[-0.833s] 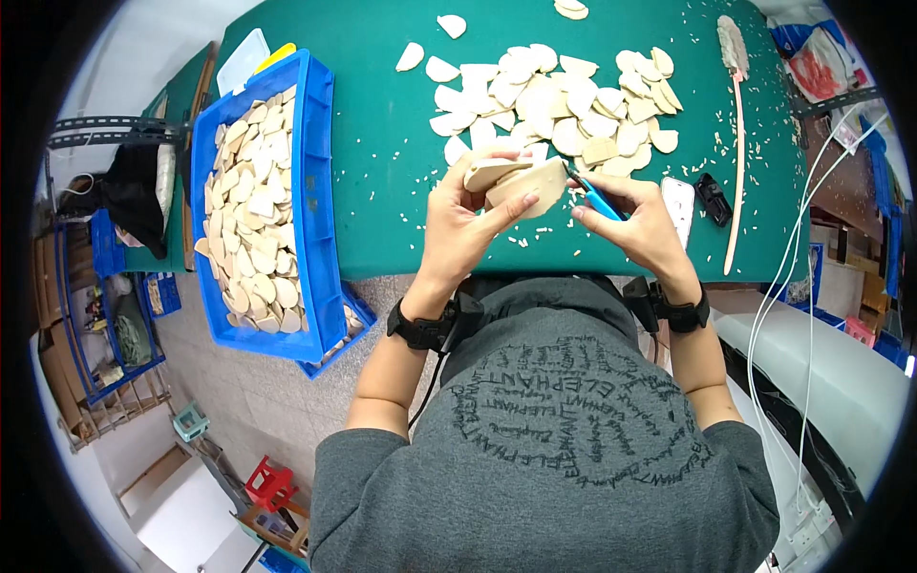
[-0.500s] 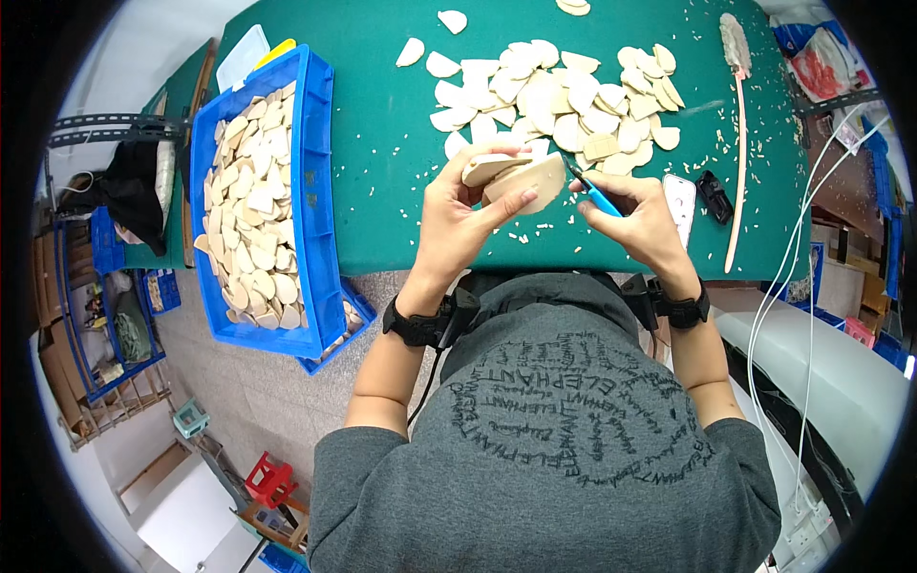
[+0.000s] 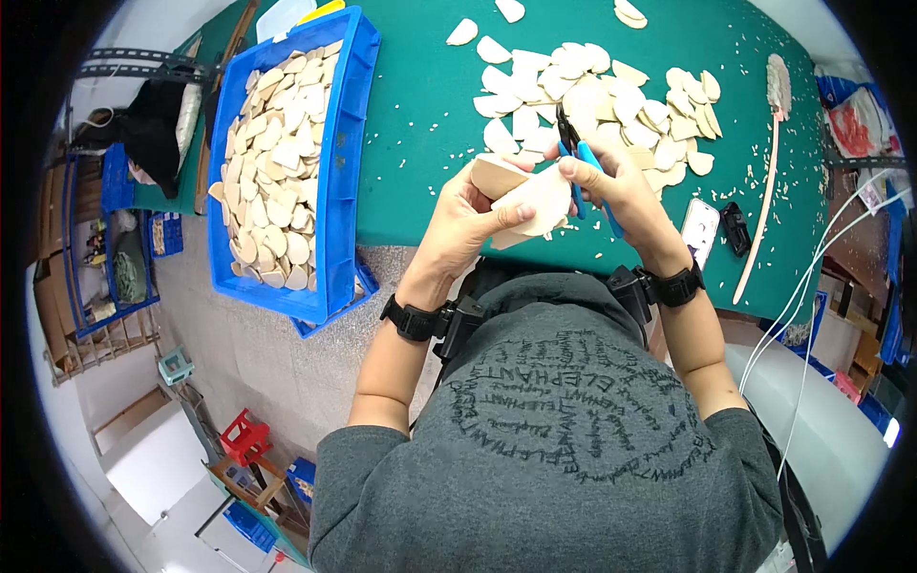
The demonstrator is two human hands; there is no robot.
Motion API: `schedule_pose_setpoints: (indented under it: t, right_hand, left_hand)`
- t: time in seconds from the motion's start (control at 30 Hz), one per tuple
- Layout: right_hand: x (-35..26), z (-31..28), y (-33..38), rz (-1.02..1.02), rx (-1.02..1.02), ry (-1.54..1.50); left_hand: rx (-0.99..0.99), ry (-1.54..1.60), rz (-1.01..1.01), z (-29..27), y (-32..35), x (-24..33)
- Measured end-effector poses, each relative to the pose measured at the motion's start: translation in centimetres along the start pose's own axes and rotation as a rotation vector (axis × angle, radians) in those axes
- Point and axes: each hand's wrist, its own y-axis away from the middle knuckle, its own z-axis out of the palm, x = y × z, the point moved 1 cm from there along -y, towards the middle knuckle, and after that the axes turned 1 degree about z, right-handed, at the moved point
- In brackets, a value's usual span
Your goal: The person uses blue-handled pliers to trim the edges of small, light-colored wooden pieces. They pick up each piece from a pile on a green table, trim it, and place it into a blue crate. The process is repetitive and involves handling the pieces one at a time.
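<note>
My left hand (image 3: 457,224) is closed on several flat, cream, half-round pieces (image 3: 540,205), with its thumb across the front one. A second piece (image 3: 497,176) stands fanned out behind it. In my right hand (image 3: 619,186) is a pair of cutting pliers (image 3: 589,158) with blue handles and dark jaws that point to the far side. Its handles are spread apart. My right thumb and fingertips are at the right edge of the front piece; whether they grip it I cannot tell. Beyond both hands lies a loose heap of similar pieces (image 3: 626,103) on the green table.
A blue crate (image 3: 336,191) full of similar pieces stands at the left, overhanging the table's near edge. To the right are a white phone-like object (image 3: 700,232), a small black object (image 3: 735,229) and a long-handled brush (image 3: 764,205). Small offcuts litter the green tabletop (image 3: 420,115).
The pliers' jaws have swung from beside the held pieces to point away, and the handles have spread. My right hand has come closer to the pieces. The whole view has shifted slightly.
</note>
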Motion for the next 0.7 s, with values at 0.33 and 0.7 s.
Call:
schedule_pose_setpoints:
  t: [0.33,0.7]
  right_hand:
    - [1.2,1.9,-3.7,0.097,-0.033,-0.137]
    - [2.6,1.3,-2.5,0.105,0.023,-0.066]
  left_hand:
    - [0.371,0.147,0.291,-7.4,4.2,2.0]
    - [0.88,0.307,0.396,-21.9,5.3,-0.4]
